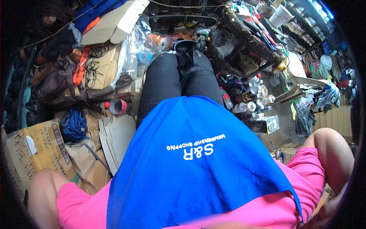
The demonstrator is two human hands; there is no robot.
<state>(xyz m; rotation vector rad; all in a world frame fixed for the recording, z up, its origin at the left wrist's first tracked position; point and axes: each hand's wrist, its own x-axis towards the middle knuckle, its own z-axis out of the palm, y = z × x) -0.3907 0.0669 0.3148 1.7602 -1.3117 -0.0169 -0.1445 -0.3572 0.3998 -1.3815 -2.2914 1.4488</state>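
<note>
A blue apron (194,152) with white lettering lies over my pink shirt (82,204) and reaches down onto my dark-trousered lap (162,78). Both of my arms are bent, with the elbows out to the sides. At the left edge only my left upper arm and elbow (44,191) show; the hand is out of the picture. On the other side, part of my right hand (326,212) appears in the dark lower right corner, close to the apron's upper strap (296,204). Its fingers are too dim and cut off to make out.
Folded cardboard (114,23) and a brown bag (57,78) lie at the far left, beside a written-on carton (40,152). Several bottles (251,107) stand right of my legs, with a metal can (268,124). A cluttered, worn bin (238,45) stands ahead.
</note>
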